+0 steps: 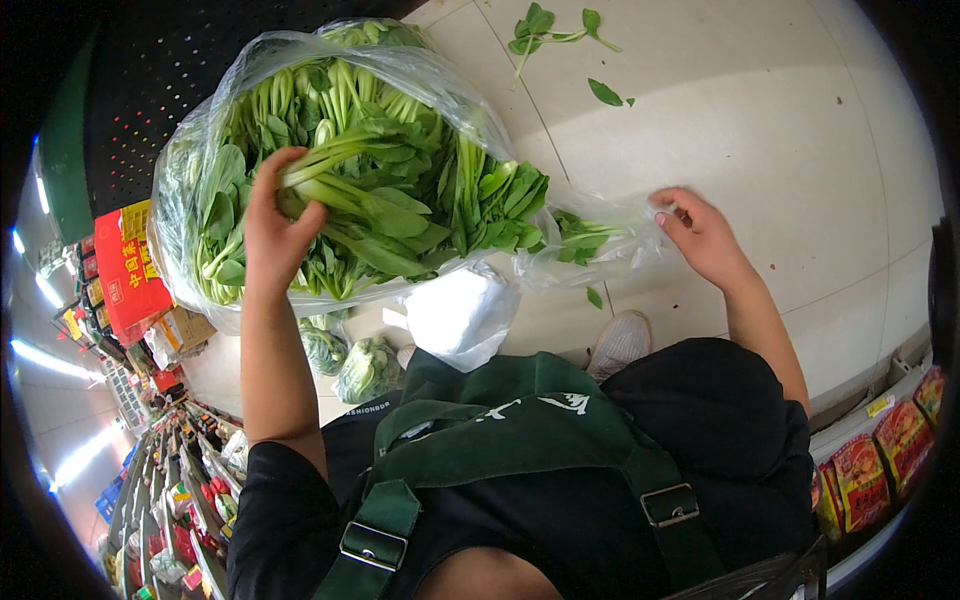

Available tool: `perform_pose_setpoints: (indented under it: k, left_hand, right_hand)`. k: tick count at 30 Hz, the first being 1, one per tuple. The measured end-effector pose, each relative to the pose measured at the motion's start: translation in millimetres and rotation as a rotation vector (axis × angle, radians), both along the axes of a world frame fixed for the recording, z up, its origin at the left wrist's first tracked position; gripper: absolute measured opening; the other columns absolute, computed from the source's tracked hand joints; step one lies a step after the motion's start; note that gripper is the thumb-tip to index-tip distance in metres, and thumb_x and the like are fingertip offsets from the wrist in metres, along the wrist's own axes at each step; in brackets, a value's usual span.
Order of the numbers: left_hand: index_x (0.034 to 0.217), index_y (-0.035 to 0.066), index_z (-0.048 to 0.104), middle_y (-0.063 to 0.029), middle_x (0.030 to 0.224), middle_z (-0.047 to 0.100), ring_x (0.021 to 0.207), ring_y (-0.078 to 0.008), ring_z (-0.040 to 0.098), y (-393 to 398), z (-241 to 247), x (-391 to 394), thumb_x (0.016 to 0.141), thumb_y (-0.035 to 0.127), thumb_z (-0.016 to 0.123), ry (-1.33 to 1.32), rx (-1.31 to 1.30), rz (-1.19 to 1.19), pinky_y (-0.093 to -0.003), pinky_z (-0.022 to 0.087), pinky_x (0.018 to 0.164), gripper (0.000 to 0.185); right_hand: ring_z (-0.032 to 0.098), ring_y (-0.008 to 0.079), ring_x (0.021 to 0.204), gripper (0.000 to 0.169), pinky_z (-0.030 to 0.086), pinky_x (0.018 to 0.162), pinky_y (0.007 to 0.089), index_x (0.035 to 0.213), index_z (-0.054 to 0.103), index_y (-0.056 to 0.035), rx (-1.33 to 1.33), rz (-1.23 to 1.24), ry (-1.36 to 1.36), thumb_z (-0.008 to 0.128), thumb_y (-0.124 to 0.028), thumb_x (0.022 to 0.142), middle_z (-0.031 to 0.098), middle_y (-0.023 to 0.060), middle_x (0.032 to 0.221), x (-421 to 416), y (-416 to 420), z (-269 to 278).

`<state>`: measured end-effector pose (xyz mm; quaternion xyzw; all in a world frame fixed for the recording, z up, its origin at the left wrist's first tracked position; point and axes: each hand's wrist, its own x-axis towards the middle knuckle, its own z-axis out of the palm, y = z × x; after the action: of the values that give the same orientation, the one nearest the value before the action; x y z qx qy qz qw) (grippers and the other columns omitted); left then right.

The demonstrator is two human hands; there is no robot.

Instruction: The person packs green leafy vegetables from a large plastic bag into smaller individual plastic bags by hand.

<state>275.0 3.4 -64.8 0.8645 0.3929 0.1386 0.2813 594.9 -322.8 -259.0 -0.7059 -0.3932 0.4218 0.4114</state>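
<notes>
My left hand [281,217] grips the pale stem ends of a bunch of leafy greens [375,199], its leaves pointing right. Beneath the bunch, a large clear plastic bag [180,195] stands wide, packed with more of the same greens. Farther right, my right hand [694,232] pinches the edge of a small clear plastic bag [637,251]. Some leafy greens [581,238] lie in that small bag, whose other end is beside the large bag. Between the large bag and my apron is a stack of white plastic bags [457,311].
Loose leaves [604,92] and a sprig [536,34] lie on the tiled floor [720,135]. Bagged greens [367,371] rest near my legs. A black perforated panel [150,90] borders the large bag. Shelves with red packets [860,480] stand at lower right.
</notes>
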Motion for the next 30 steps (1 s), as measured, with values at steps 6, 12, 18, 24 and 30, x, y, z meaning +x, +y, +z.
perform_pose_setpoints:
  k: [6,12,18,24,30]
  left_hand:
    - [0.118,0.001,0.056,-0.0134,0.11,0.057,0.104,-0.0278,0.058,-58,50,82,0.065,-0.007,0.059,0.074,0.238,-0.625,-0.0346,0.047,0.091,0.054]
    - [0.13,0.002,0.051,-0.0119,0.107,0.055,0.1,-0.0245,0.057,-102,19,137,0.066,-0.007,0.058,-0.085,0.001,-0.688,-0.0319,0.047,0.088,0.065]
    - [0.126,0.004,0.055,-0.0058,0.101,0.055,0.095,-0.0147,0.055,-114,-15,132,0.07,-0.002,0.058,-0.392,-0.482,-0.253,-0.026,0.045,0.088,0.056]
    - [0.128,0.006,0.054,-0.0101,0.112,0.057,0.104,-0.0233,0.057,-124,-24,165,0.075,0.001,0.064,-0.436,-0.652,-0.355,-0.0338,0.045,0.095,0.054]
    - [0.145,0.005,0.036,-0.0181,0.148,0.037,0.14,-0.0273,0.032,-122,-61,163,0.084,0.018,0.078,-0.667,-0.783,-0.284,-0.0408,0.032,0.112,0.075]
  right_hand:
    - [0.046,0.0339,0.129,0.06,0.039,0.107,0.044,0.132,0.055,-0.0114,0.491,0.202,-0.502,0.076,-0.035,0.08,0.049,0.0178,0.138,-2,66,122]
    - [0.057,0.024,0.118,0.069,0.043,0.103,0.0351,0.143,0.041,-0.0033,0.339,0.366,0.507,0.064,-0.044,0.093,0.059,0.0141,0.128,-32,95,122]
    - [0.055,0.017,0.118,0.066,0.044,0.101,0.0335,0.144,0.041,-0.0021,0.273,0.285,0.987,0.062,-0.042,0.096,0.059,0.0092,0.126,-37,75,84]
    - [0.06,0.0187,0.11,0.064,0.048,0.096,0.0331,0.133,0.051,0.0003,0.248,0.252,0.811,0.08,-0.023,0.081,0.063,0.0093,0.118,-33,74,90]
    - [0.063,0.0196,0.105,0.044,0.051,0.093,0.0331,0.126,0.057,0.0001,0.326,-0.067,0.928,0.072,-0.012,0.087,0.066,0.01,0.116,-17,68,100]
